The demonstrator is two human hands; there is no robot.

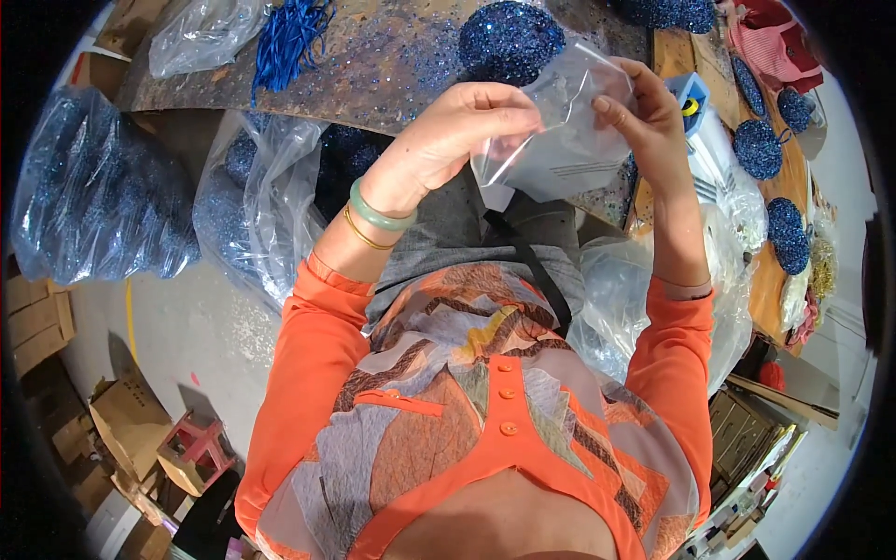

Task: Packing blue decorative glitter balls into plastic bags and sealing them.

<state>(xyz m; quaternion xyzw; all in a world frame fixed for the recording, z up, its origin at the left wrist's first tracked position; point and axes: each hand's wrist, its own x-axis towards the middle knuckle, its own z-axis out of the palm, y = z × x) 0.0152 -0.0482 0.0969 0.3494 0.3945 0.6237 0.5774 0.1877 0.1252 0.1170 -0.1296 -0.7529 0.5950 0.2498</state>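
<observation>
A clear plastic bag (579, 149) with printed lines hangs between my two hands, above the near edge of the worktable. My left hand (476, 121) pinches its left side, fingers pressed together. On the other side my right hand (644, 117) grips the bag between thumb and fingers. Just beyond the bag, a blue glitter ball (511, 43) rests on the table, its lower right partly covered by the plastic. No glitter ball shows inside the bag.
Loose glitter covers the wooden worktable (383, 65), where blue ribbons (289, 42) and a crumpled plastic bag (205, 33) lie. Large bags of blue glitter balls (98, 187) stand at left. More glitter balls (758, 149) and a blue tape dispenser (689, 98) sit at right.
</observation>
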